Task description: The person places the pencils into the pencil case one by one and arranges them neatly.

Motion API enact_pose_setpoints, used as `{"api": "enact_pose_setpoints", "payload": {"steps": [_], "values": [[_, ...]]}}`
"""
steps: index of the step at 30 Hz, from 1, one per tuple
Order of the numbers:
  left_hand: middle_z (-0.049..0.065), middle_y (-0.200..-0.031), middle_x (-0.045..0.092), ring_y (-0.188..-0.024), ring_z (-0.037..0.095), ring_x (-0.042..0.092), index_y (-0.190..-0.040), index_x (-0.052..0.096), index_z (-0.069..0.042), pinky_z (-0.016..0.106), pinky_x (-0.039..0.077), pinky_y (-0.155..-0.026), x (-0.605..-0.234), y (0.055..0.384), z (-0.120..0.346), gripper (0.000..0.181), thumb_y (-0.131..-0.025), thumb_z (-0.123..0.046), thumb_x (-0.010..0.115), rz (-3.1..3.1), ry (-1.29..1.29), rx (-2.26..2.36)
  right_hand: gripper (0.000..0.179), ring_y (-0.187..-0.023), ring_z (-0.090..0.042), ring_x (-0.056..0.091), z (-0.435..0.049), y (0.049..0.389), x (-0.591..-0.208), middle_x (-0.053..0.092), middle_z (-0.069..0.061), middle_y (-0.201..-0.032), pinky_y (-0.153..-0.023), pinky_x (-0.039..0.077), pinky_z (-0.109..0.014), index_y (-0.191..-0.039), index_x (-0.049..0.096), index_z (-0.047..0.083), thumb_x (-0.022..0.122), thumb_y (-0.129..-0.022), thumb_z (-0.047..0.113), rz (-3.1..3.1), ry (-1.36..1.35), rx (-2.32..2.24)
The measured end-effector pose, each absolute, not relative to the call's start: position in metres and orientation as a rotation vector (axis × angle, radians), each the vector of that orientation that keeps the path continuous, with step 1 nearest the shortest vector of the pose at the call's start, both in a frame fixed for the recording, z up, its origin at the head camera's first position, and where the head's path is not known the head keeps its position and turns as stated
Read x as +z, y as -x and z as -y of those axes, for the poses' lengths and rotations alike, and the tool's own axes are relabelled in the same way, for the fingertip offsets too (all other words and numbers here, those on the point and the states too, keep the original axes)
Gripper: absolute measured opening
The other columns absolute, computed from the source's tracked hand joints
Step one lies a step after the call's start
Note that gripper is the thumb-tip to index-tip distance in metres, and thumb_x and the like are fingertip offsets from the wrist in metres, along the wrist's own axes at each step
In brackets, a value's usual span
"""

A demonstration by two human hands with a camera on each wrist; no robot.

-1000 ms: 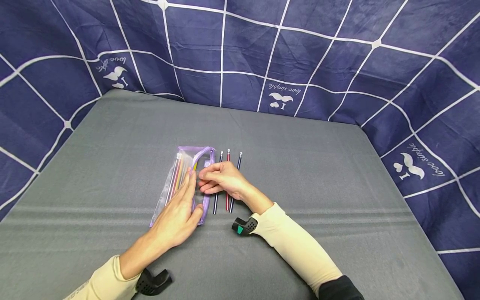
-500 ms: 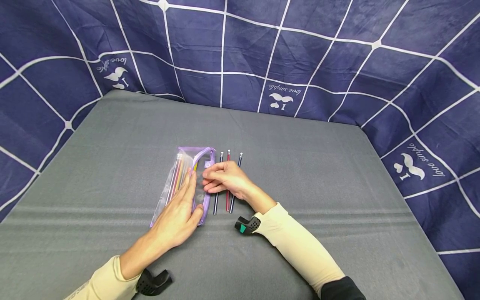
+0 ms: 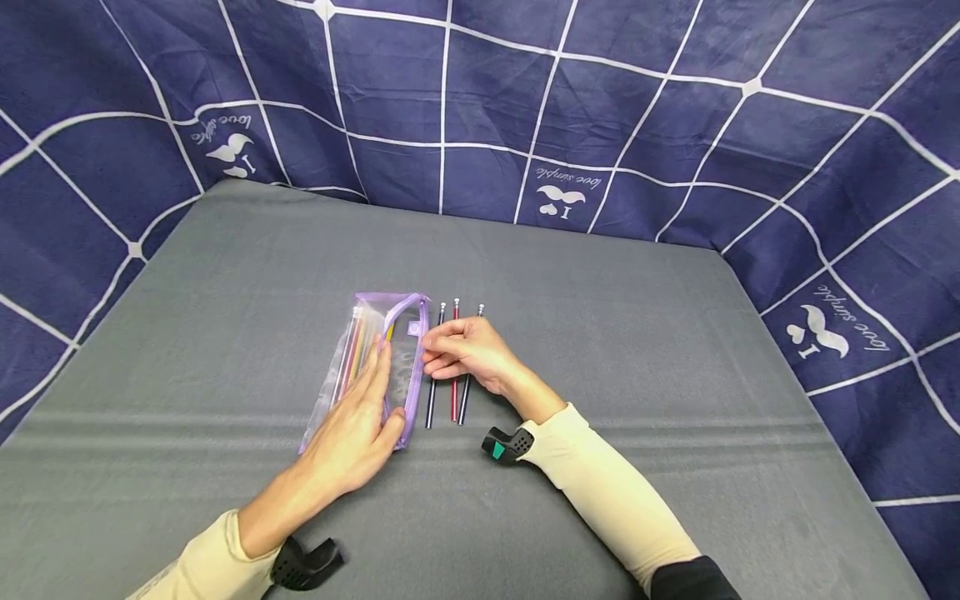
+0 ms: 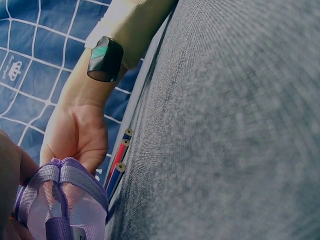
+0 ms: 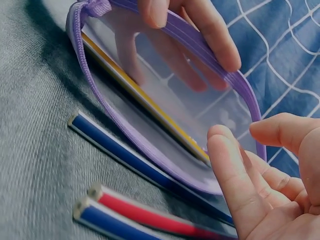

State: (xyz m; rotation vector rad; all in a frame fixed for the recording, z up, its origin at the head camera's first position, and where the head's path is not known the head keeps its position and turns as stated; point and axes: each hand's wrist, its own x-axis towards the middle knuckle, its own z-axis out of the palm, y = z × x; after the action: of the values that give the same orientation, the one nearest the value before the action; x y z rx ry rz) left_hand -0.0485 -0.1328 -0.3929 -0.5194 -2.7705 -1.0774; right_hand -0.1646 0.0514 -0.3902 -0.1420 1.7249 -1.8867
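A clear pencil case (image 3: pixel 411 408) with purple zipped edging lies unzipped on the grey surface. Several coloured pencils (image 3: pixel 347 358) show through its film, and a yellow pencil (image 5: pixel 135 95) lies inside the mouth. My left hand (image 3: pixel 352 437) grips the case's left rim, some fingers over it and others behind the film. Just off the right rim hovers my right hand (image 3: pixel 472 354), fingers loosely bent; nothing shows between thumb and index finger in the right wrist view. Under it lie a blue pencil (image 3: pixel 431 408), a red pencil (image 3: pixel 454 404) and another blue pencil (image 3: pixel 464 404).
The grey cloth-covered surface (image 3: pixel 600 333) spreads around the case, with low creases running across it. A dark blue curtain (image 3: pixel 495 108) with white grid lines stands behind and at both sides. Black camera mounts (image 3: pixel 506 447) are worn on both wrists.
My right hand has drawn back to the right, from over the case's mouth to its right edge. My left hand, the case and the three loose pencils have stayed in place.
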Motion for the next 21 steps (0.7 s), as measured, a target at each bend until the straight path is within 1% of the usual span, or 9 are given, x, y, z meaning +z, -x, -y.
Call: {"api": "enact_pose_setpoints", "payload": {"steps": [10, 17, 21], "values": [[0.024, -0.162, 0.008, -0.148, 0.034, 0.015, -0.154, 0.011, 0.01, 0.045, 0.016, -0.119, -0.393, 0.048, 0.133, 0.08, -0.091, -0.008, 0.058, 2.777, 0.515, -1.081, 0.026, -0.059, -0.013, 0.068, -0.067, 0.171, -0.393, 0.068, -0.008, -0.071, -0.057, 0.058, -0.025, -0.111, 0.059, -0.019, 0.06, -0.092, -0.003, -1.789, 0.083, -1.902], [0.026, -0.161, 0.009, -0.148, 0.034, 0.015, -0.153, 0.012, 0.011, 0.047, 0.017, -0.119, -0.392, 0.049, 0.134, 0.08, -0.09, -0.008, 0.058, 2.751, 0.529, -1.073, 0.02, -0.056, -0.013, 0.067, -0.077, 0.176, -0.393, 0.068, -0.008, -0.068, -0.055, 0.058, -0.025, -0.104, 0.063, -0.017, 0.063, -0.089, -0.005, -1.842, 0.039, -1.931], [0.026, -0.161, 0.009, -0.148, 0.035, 0.014, -0.152, 0.012, 0.012, 0.046, 0.016, -0.119, -0.393, 0.049, 0.135, 0.08, -0.09, -0.008, 0.058, 2.747, 0.528, -1.076, 0.013, -0.053, -0.012, 0.066, -0.083, 0.178, -0.393, 0.066, -0.008, -0.066, -0.052, 0.057, -0.024, -0.097, 0.066, -0.013, 0.065, -0.088, -0.004, -1.884, 0.007, -1.912]]}}
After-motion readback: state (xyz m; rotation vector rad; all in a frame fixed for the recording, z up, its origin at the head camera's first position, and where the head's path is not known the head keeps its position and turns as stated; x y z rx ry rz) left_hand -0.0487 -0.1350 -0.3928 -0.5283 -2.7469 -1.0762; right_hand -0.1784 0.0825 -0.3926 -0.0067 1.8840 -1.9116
